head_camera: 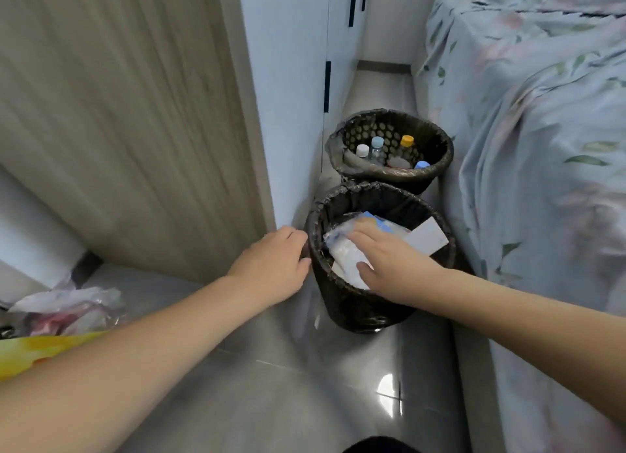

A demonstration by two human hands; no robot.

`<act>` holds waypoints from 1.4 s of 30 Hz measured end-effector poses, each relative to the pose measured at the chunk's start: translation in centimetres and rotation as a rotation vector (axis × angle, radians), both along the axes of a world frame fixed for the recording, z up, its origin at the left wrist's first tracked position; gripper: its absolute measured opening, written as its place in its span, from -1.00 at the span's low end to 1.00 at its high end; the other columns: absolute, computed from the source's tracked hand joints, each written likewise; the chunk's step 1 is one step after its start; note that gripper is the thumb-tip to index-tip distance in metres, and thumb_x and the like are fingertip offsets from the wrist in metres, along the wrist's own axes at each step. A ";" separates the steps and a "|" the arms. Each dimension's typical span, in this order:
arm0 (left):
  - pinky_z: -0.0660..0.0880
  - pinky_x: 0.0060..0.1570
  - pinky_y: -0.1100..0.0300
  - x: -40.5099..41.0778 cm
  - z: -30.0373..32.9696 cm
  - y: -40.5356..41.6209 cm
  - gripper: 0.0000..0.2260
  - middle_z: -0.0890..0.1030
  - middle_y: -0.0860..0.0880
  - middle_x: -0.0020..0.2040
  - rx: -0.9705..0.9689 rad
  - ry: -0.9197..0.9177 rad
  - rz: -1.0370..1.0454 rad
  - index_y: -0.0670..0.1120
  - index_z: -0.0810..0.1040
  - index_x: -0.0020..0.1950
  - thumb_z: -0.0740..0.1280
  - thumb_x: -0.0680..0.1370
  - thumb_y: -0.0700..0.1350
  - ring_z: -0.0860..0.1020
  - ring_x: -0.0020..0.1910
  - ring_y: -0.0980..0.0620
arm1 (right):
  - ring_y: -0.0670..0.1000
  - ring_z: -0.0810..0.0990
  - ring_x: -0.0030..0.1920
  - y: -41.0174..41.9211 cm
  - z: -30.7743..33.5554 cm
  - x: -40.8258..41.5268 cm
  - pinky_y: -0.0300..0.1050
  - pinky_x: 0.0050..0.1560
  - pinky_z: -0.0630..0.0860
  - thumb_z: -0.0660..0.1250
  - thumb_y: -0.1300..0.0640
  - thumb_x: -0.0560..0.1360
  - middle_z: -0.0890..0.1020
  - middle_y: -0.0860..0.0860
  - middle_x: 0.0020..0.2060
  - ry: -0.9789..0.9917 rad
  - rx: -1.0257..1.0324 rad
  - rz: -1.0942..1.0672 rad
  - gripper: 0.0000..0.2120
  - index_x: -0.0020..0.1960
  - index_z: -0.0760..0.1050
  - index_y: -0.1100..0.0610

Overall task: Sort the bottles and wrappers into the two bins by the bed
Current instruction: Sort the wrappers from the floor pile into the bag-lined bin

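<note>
Two dark woven bins lined with black bags stand on the floor between a cabinet and the bed. The near bin (355, 303) is full of wrappers (342, 252) and a white card. My right hand (389, 263) lies flat on those wrappers with straight fingers, pressing them down. My left hand (274, 266) holds the near bin's left rim, fingers curled against its edge. The far bin (437, 168) contains several bottles (376, 147) with white, blue and orange caps standing upright.
The bed with a floral sheet (528, 147) runs along the right. A wood-grain cabinet panel (135, 130) and a white wall stand on the left. Crumpled plastic bags (67, 307) and a yellow wrapper (34, 351) lie on the grey tiled floor at lower left.
</note>
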State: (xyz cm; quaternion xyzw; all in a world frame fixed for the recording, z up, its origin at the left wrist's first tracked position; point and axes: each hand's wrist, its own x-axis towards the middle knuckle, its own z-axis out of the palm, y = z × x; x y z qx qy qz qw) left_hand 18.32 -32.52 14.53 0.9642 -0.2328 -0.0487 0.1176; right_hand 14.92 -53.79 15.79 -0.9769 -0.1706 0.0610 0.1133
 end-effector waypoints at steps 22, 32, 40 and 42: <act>0.48 0.16 0.06 -15.4 -15.9 36.8 -0.54 0.57 -0.11 0.26 -0.301 0.475 0.987 -0.03 0.53 0.25 0.36 0.44 0.18 0.53 0.21 -0.14 | 0.14 0.29 0.42 33.7 -10.3 -4.3 0.00 0.39 0.30 0.18 0.05 0.57 0.29 0.11 0.44 0.442 -0.098 0.350 -0.48 0.48 0.18 0.15; 0.32 0.22 0.05 -18.9 -24.9 35.0 -0.42 0.43 -0.08 0.21 -0.197 0.424 1.191 0.00 0.47 0.22 0.42 0.35 0.32 0.36 0.24 -0.14 | 0.04 0.54 -0.03 40.0 -17.3 -4.6 -0.17 -0.11 0.44 0.22 0.05 0.56 0.42 0.06 0.37 0.719 0.182 -0.091 -0.47 0.49 0.22 0.11; 0.40 -0.04 0.09 -19.8 -26.3 37.2 -0.82 0.43 0.01 -0.12 -0.650 0.366 1.180 0.00 0.48 -0.19 0.49 0.44 -0.12 0.45 -0.05 -0.05 | 0.06 0.53 -0.20 42.6 -19.8 -3.4 -0.06 -0.21 0.48 0.27 0.10 0.53 0.61 0.13 -0.11 0.701 0.284 -0.245 -0.83 0.00 0.55 0.19; 0.41 -0.14 0.15 -19.9 -25.7 37.7 -0.83 0.54 -0.01 -0.16 -0.954 0.410 1.244 -0.03 0.51 -0.16 0.42 0.48 -0.28 0.51 -0.14 -0.01 | 0.14 0.59 -0.13 42.8 -19.8 -3.1 -0.02 -0.13 0.54 0.26 0.13 0.53 0.65 0.15 -0.14 0.681 0.282 -0.241 -0.82 -0.05 0.59 0.20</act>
